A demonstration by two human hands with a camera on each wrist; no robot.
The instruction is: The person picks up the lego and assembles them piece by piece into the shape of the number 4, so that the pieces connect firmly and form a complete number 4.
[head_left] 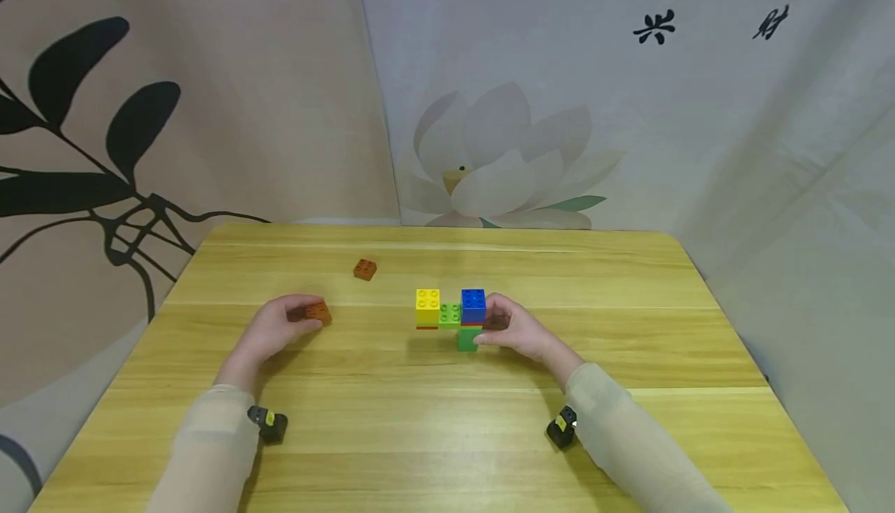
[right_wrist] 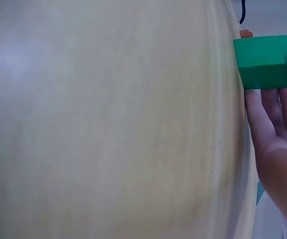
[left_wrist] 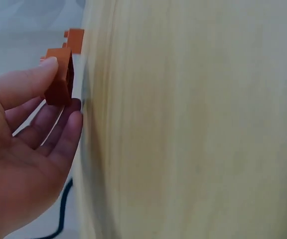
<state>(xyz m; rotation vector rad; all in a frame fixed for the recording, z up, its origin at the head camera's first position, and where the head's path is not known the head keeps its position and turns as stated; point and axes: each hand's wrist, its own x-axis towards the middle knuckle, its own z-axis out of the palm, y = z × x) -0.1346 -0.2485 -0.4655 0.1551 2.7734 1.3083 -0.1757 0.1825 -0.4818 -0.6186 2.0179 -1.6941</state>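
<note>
Between thumb and fingers, my left hand (head_left: 278, 328) pinches an orange-brown toy building brick (head_left: 319, 312). The left wrist view shows this brick (left_wrist: 59, 82) tilted, its hollow underside partly visible. My right hand (head_left: 519, 332) holds a joined brick structure by its right side. That structure has a blue brick (head_left: 473, 305) at upper right and a yellow brick (head_left: 428, 307) at upper left. A light green brick (head_left: 450, 315) sits between them, and thin red edges show below. Green bricks (right_wrist: 260, 55) form the support, with my right thumb against them.
Another orange-brown brick (head_left: 365, 269) lies farther back on the wooden table (head_left: 419, 435), left of the structure. Printed cloth (head_left: 294, 93) hangs behind the table. Small black devices with yellow marks are worn at the left wrist (head_left: 269, 424) and right wrist (head_left: 562, 428).
</note>
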